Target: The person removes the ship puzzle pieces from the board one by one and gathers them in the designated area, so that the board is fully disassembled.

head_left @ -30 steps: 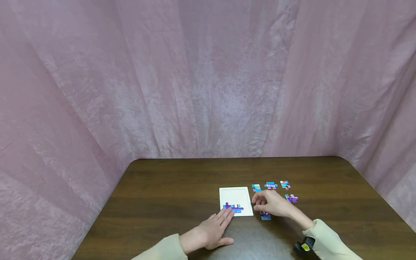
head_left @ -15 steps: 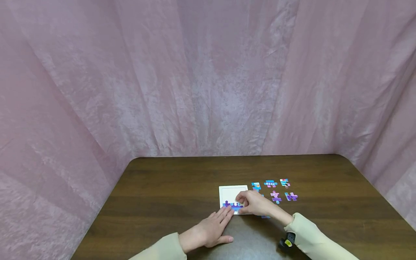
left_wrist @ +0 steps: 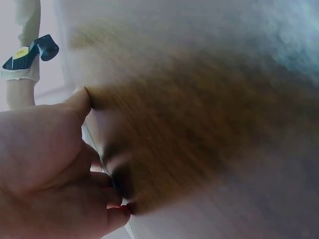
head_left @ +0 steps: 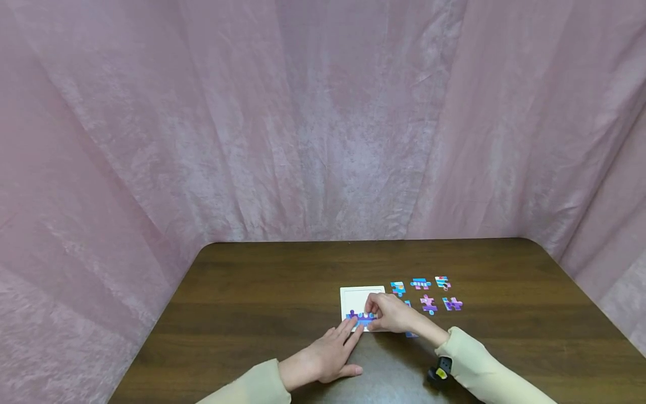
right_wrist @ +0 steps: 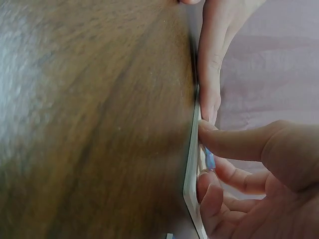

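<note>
In the head view a white puzzle tray lies on the table, with joined blue and purple jigsaw pieces along its near edge. My left hand rests flat there, its straight fingertips on the left part of that row and the thumb out on the table. At the row's right end, my right hand pinches a jigsaw piece, mostly covered by the fingers. A bit of blue piece shows between thumb and fingers in the right wrist view. The left wrist view has the left palm but no pieces.
Several loose jigsaw pieces lie right of the tray, among them a pink one, a purple one and a striped one. Another piece is partly under the right forearm. A pink curtain hangs behind the wooden table.
My right hand has moved left from the loose pieces onto the tray's near right corner, uncovering the pink piece. My left hand has stayed, its fingers spreading slightly.
</note>
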Tool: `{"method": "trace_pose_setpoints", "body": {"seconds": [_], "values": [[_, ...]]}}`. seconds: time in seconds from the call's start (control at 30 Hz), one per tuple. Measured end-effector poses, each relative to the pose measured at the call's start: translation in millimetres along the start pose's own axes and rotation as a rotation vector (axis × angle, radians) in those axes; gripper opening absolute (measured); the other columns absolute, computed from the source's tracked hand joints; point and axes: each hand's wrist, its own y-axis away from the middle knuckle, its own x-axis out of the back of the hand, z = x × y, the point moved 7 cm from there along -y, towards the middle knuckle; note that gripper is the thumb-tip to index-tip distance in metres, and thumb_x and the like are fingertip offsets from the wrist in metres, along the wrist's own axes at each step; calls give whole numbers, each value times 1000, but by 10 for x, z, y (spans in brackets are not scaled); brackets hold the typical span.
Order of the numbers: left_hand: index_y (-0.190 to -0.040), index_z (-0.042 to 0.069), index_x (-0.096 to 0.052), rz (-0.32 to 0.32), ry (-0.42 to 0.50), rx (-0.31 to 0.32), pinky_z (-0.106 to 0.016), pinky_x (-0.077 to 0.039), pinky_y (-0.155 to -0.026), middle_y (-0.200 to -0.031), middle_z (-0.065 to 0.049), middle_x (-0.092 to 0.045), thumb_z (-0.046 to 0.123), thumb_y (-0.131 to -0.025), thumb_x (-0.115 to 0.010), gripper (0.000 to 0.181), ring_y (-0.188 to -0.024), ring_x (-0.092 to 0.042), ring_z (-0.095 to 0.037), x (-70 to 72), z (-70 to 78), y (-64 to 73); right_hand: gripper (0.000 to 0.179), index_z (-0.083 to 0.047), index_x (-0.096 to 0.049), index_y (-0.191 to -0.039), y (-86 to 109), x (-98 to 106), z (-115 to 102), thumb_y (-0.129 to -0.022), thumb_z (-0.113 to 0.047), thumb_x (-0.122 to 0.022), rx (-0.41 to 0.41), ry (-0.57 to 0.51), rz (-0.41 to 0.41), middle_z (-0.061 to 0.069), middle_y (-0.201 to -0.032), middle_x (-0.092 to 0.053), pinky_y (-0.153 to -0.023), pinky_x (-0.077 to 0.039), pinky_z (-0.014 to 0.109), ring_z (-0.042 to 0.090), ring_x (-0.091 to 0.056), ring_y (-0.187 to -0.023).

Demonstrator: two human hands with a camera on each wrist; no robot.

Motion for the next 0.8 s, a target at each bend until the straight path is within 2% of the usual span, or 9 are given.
{"method": "trace_pose_setpoints", "body": {"seconds": [0.17, 0.33, 0.57, 0.8], "values": [[-153, 11, -24, -3, -5, -2, -35, -37, -113, -160, -10, -23, 61, -95, -42, 79, -147, -26, -23, 6, 13, 26, 30, -7, -56, -88, 21, -11, -10, -72, -6, -81, 0, -29, 7, 2, -75, -61, -59, -42, 20, 4, -52, -66], [-154, 12, -24, -11, -8, 2, -34, -37, -113, -161, -9, -22, 61, -95, -41, 78, -148, -25, -22, -6, 10, 25, 21, -7, -58, -90, 51, 35, 39, -78, 1, -73, -43, -107, 21, 1, -72, -63, -55, -43, 20, 2, -52, -62], [-153, 11, -24, -2, -5, -8, -35, -37, -113, -161, -10, -22, 61, -95, -41, 78, -147, -26, -22, 3, -5, 29, 6, -1, -59, -93, 128, 147, 199, -88, 2, -61, -104, -277, 28, 7, -74, -67, -53, -45, 21, 11, -59, -63], [-153, 11, -24, 9, -14, -19, -34, -37, -113, -161, -10, -21, 61, -95, -40, 78, -147, -26, -22, -10, -25, 34, 7, 3, -59, -96, 255, 262, 377, -91, -1, -61, -154, -387, 41, 11, -76, -65, -54, -46, 23, 16, -59, -67]]}}
